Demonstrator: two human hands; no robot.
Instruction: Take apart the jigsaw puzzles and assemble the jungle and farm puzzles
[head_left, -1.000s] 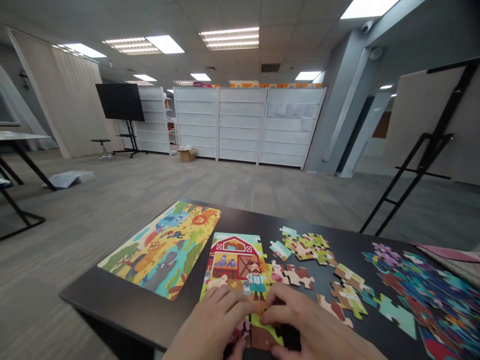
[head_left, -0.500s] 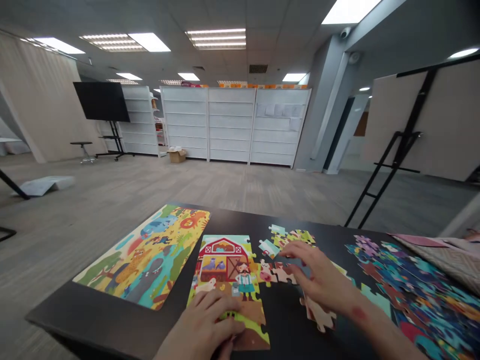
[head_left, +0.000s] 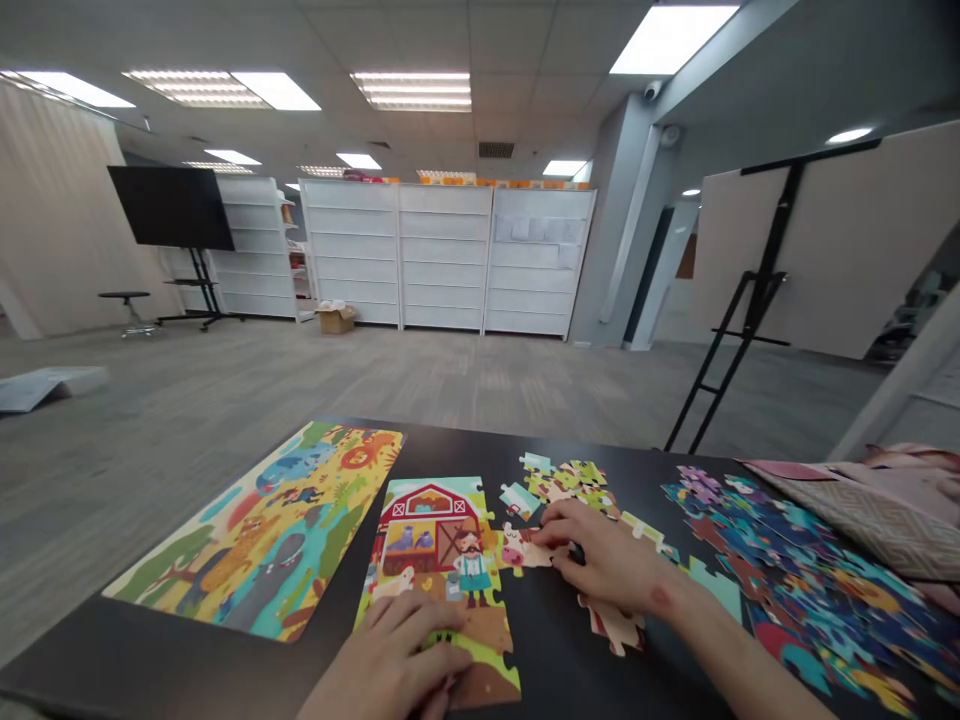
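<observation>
A partly joined farm puzzle [head_left: 431,570] with a red barn and a farmer lies on the black table. My left hand [head_left: 412,650] rests on its lower left part, fingers laid out over the picture. From the puzzle's right edge a row of cow pieces [head_left: 516,549] sticks out. My right hand [head_left: 600,555] is at the right end of that row, thumb and fingers closed on a cow puzzle piece [head_left: 538,552] that they partly cover. Beyond it lie loose green farm pieces [head_left: 577,478] and a pale blue piece [head_left: 519,500]. A brown-and-cream piece [head_left: 616,625] lies below my right wrist.
A finished animal puzzle [head_left: 262,540] lies at the left of the table [head_left: 300,680]. Many dark blue sea pieces [head_left: 810,580] are heaped at the right, next to a patterned cloth item [head_left: 862,510]. An easel [head_left: 750,320] stands beyond the table.
My right hand has come down from above the loose pieces and closed at the end of the cow row. My left hand stays on the puzzle. The camera view has turned slightly right.
</observation>
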